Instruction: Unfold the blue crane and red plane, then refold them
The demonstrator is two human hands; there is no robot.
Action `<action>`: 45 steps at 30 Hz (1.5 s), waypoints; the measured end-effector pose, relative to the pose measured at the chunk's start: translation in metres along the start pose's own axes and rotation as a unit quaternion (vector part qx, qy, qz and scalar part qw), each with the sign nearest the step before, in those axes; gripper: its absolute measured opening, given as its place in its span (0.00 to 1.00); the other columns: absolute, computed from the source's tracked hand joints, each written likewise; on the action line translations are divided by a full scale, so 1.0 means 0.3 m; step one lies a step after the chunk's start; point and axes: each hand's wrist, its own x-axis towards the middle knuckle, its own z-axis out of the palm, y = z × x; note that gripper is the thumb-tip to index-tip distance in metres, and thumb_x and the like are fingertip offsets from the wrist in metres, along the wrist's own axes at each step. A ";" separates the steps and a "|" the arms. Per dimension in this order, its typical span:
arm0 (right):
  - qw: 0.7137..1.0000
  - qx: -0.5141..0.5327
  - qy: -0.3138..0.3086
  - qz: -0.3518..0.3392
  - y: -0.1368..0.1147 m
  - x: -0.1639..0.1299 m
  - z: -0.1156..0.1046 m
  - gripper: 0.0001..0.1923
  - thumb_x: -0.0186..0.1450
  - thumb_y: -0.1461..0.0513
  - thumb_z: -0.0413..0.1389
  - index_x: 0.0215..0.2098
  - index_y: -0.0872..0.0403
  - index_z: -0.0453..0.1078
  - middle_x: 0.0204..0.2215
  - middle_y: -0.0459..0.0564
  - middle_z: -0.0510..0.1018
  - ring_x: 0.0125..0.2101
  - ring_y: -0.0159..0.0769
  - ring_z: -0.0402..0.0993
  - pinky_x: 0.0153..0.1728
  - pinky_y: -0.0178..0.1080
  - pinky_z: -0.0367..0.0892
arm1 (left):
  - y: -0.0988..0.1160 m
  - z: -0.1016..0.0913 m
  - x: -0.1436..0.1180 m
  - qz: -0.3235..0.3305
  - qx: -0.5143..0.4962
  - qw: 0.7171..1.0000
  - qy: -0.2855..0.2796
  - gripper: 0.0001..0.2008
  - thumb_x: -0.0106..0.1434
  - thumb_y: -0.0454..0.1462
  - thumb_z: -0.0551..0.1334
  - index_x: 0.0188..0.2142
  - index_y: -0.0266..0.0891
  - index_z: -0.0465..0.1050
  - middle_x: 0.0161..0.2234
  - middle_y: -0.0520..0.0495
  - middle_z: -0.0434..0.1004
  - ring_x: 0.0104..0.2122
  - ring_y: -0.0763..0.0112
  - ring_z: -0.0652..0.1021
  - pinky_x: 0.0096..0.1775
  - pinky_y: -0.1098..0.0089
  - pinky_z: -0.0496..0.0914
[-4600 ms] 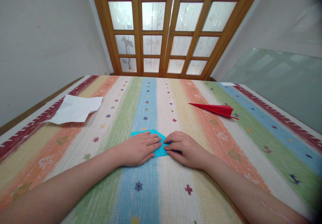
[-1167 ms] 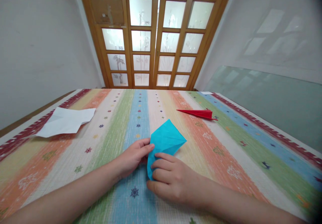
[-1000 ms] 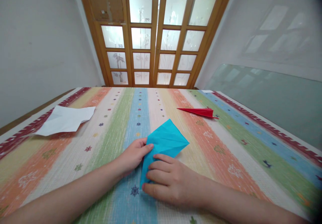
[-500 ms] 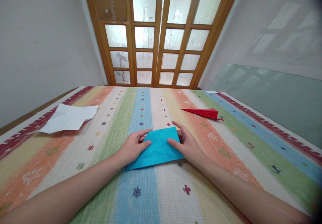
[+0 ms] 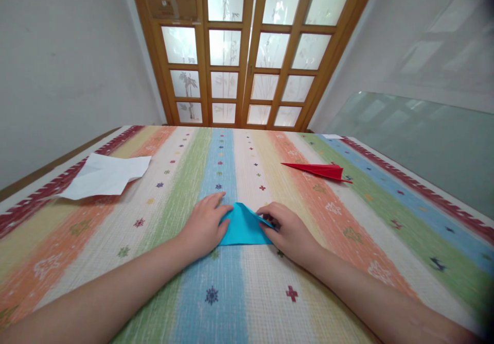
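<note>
Blue paper [image 5: 244,226], folded to a peaked flat shape, lies on the striped cloth [image 5: 231,292] just before us, on the blue stripe. Our left hand [image 5: 204,224] rests flat on its left edge, fingers spread and pressing down. Our right hand [image 5: 287,229] presses on the right edge with its fingers drawn together; neither hand grips it, both pin it flat.

Handling, as we judge it: very light, thin, stiff only along its creases, easily torn or dented, and apt to slide on woven cloth unless one hand pins it. We would take it by an outer edge or a corner, pinched between thumb and fingertip, and keep clear of the peak so the folds stay sharp.

Farther on, right: a red paper plane [image 5: 320,170], flat on the orange and green stripes, well apart from our hands.

Farther on, left: a white sheet [image 5: 102,176], crumpled, lying across the cloth's dark red border.

Beyond the table: a wooden door [image 5: 247,50] with frosted panes, and pale walls on either side.
</note>
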 end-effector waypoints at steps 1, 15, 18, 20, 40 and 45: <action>0.999 -0.017 -0.009 -0.034 -0.005 -0.002 0.000 0.15 0.61 0.70 0.55 0.44 0.51 0.72 0.38 0.50 0.77 0.39 0.39 0.72 0.42 0.43 0.67 | 0.001 0.002 0.000 -0.001 0.017 1.000 -0.011 0.19 0.67 0.37 0.60 0.57 0.42 0.74 0.66 0.36 0.62 0.64 0.49 0.64 0.63 0.47 0.60; 0.977 -0.139 -0.081 -0.141 -0.028 -0.020 0.002 0.15 0.70 0.62 0.54 0.53 0.46 0.75 0.57 0.50 0.77 0.64 0.52 0.63 0.62 0.63 0.55 | 0.010 0.006 0.006 -0.018 0.093 0.994 -0.061 0.24 0.71 0.40 0.55 0.66 0.47 0.64 0.69 0.38 0.55 0.67 0.47 0.60 0.65 0.45 0.55; 0.972 -0.145 -0.102 -0.154 -0.036 -0.020 0.006 0.18 0.72 0.61 0.52 0.59 0.48 0.71 0.58 0.52 0.76 0.64 0.51 0.62 0.63 0.62 0.54 | 0.011 0.005 0.005 -0.015 0.097 0.993 -0.060 0.24 0.71 0.40 0.55 0.66 0.46 0.63 0.69 0.37 0.55 0.67 0.48 0.60 0.65 0.45 0.55; 0.969 -0.143 -0.122 -0.163 -0.039 -0.019 0.008 0.18 0.72 0.60 0.52 0.59 0.49 0.71 0.58 0.52 0.76 0.64 0.50 0.63 0.64 0.61 0.54 | 0.011 0.005 0.005 -0.009 0.100 0.993 -0.063 0.24 0.71 0.40 0.54 0.66 0.44 0.63 0.69 0.35 0.55 0.67 0.48 0.60 0.65 0.44 0.55; 0.965 -0.078 -0.177 -0.178 -0.054 -0.011 -0.017 0.21 0.71 0.56 0.55 0.60 0.54 0.71 0.59 0.58 0.74 0.61 0.46 0.68 0.65 0.56 0.55 | -0.006 -0.015 0.017 0.086 0.068 0.985 -0.133 0.26 0.72 0.38 0.49 0.68 0.38 0.58 0.70 0.42 0.55 0.69 0.56 0.57 0.66 0.50 0.53; 0.967 -0.068 -0.170 -0.175 -0.062 -0.009 -0.015 0.20 0.71 0.57 0.55 0.59 0.53 0.72 0.58 0.58 0.75 0.60 0.44 0.69 0.64 0.54 0.59 | -0.006 -0.007 0.018 0.082 0.079 0.988 -0.102 0.27 0.70 0.38 0.51 0.68 0.36 0.58 0.69 0.38 0.56 0.69 0.54 0.57 0.66 0.51 0.53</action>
